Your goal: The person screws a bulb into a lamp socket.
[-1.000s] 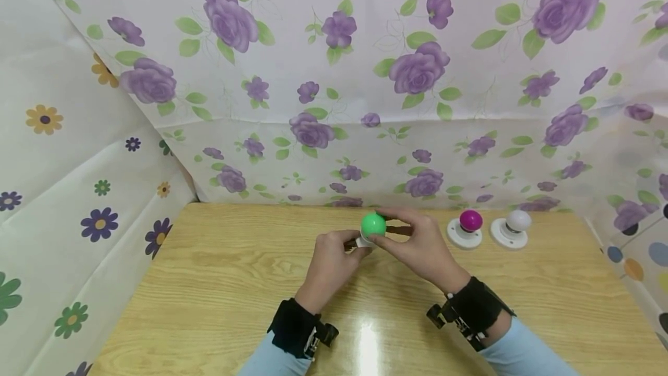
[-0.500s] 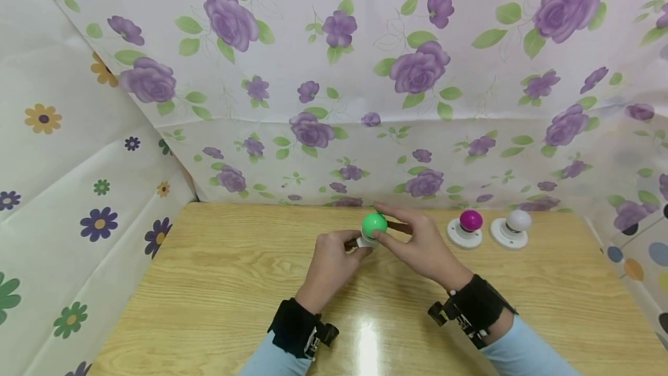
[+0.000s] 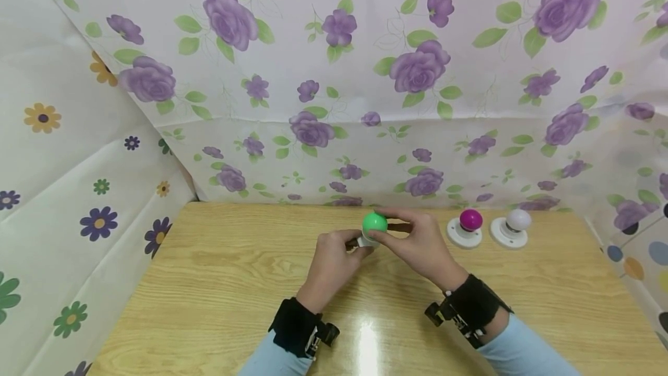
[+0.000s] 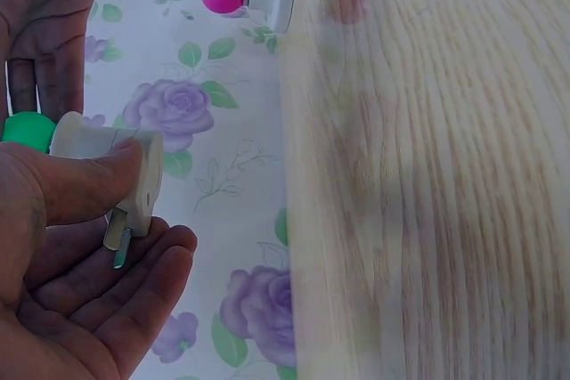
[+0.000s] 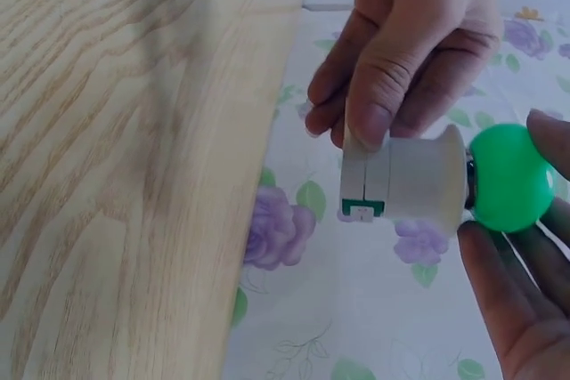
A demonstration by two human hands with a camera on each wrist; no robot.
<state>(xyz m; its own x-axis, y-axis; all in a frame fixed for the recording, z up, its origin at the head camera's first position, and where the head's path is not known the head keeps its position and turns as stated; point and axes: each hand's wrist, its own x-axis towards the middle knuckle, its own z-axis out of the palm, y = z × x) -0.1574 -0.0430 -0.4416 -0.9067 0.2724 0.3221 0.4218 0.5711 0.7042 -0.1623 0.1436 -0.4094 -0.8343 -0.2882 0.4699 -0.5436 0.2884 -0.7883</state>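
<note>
In the head view, my left hand [image 3: 334, 266] pinches a white plug-in lamp socket [image 5: 419, 177] between thumb and fingers, above the table's far half. Two metal prongs [image 4: 122, 246] stick out of the socket near the left fingers in the left wrist view. A green-edged switch [image 5: 362, 211] shows on its side in the right wrist view. At the socket's mouth sits a round green bulb [image 3: 374, 223], gripped by the thumb and fingers of my right hand [image 3: 425, 248]. A narrow dark and metallic strip of the bulb's base shows between bulb and socket.
Right of my hands, a magenta bulb [image 3: 471, 220] stands in a round white base [image 3: 464, 241]. Beside it, a white bulb [image 3: 519, 220] stands in a similar base [image 3: 508, 239]. Flowered cloth [image 3: 313, 167] rises behind the wooden table [image 3: 224, 300] and along its sides.
My right fingers shift slightly on the green bulb: the index finger lifts, then comes back down, and the thumb moves a little up it. The left hand and socket stay almost still.
</note>
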